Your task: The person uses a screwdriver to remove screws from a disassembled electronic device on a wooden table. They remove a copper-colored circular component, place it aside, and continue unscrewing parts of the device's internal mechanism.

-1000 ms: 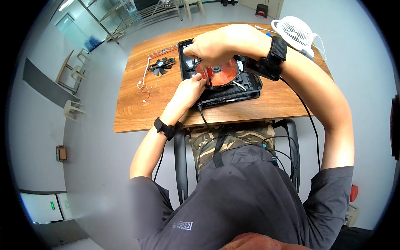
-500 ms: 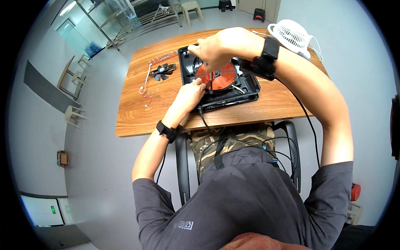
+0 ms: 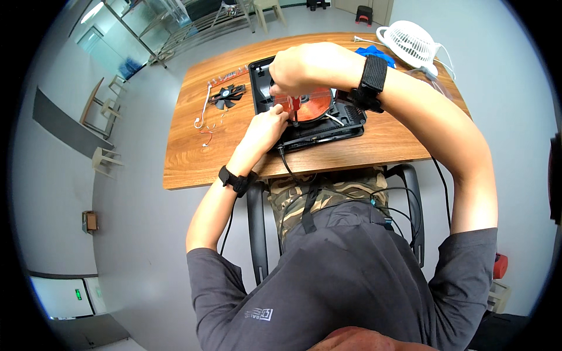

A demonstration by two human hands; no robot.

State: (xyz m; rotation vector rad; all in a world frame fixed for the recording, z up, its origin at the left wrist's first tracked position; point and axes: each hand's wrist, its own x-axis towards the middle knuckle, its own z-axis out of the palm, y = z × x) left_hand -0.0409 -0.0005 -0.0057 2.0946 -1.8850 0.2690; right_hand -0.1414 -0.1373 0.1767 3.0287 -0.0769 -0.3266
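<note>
**Screwdriver Work at the Coil's Lower Edge**

The black housing (image 3: 328, 138) lies on the wooden surface (image 3: 398, 140), in the upper middle of the frame. Inside it sits a copper-coloured coil (image 3: 317, 106). The screwdriver (image 3: 295, 102), with a red handle and dark shaft, points down the frame beside the coil's lower left edge.

The right hand (image 3: 301, 65) arches above the handle, its fingers (image 3: 275, 89) apparently closed around the upper end; the grip is partly hidden. The left hand (image 3: 268, 127) reaches in from the lower left, its fingers (image 3: 279, 110) narrow and bunched beside the shaft. Whether they pinch anything cannot be told.

Recommended practice: align the shaft with the fastener's axis and apply steady axial pressure before turning. The tip's seat is too small to verify; confirm engagement by feel. Rotate in short strokes from the wrist, and brace the housing against twisting with the left hand.

Caution: a slipping tip could score the coil windings or strike the left fingers. Hold the white lead (image 3: 335, 120), at the coil's lower right, clear of the tool.
</note>
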